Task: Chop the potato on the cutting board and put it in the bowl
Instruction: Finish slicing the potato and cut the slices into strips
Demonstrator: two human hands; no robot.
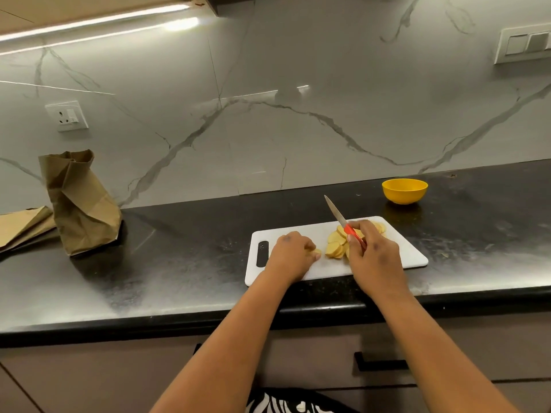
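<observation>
Head view, as I watched remotely: on a white cutting board (pixel 316 234) atop the black counter (pixel 179 263), a pile of potato slices (pixel 336 244) lay between the two hands. The left hand (pixel 290 254) curled over a small potato piece (pixel 316 251) just left of the pile. The right hand (pixel 372 254) grasped a red-handled knife (pixel 343 220), blade raised and tilted away. The yellow bowl (pixel 404 190) stood well apart, beyond the board.

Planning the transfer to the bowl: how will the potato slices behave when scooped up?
The potato slices look thin and overlapping, so they would likely slide apart. Freshly cut faces are probably damp and slippery. They lie flat, so rolling seems unlikely.
</observation>
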